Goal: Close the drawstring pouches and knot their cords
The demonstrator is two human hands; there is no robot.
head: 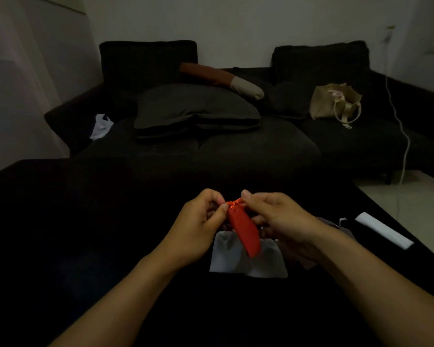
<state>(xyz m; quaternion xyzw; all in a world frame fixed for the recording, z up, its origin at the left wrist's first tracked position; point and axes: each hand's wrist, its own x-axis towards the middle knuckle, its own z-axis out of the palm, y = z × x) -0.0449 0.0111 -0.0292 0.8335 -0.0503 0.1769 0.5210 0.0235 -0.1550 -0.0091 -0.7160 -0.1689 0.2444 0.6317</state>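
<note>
A red drawstring pouch hangs between my hands above the dark table, its gathered mouth at the top. My left hand pinches the orange-red cord on the left of the mouth. My right hand pinches the cord on the right, thumb up. Beneath the red pouch lie two pale grey pouches side by side on the table. A brownish pouch with a white cord lies partly hidden behind my right wrist.
A white folded item lies at the table's right edge. Behind the table stands a dark sofa with cushions, a beige tote bag and a white plastic bag. A white cable hangs at the right.
</note>
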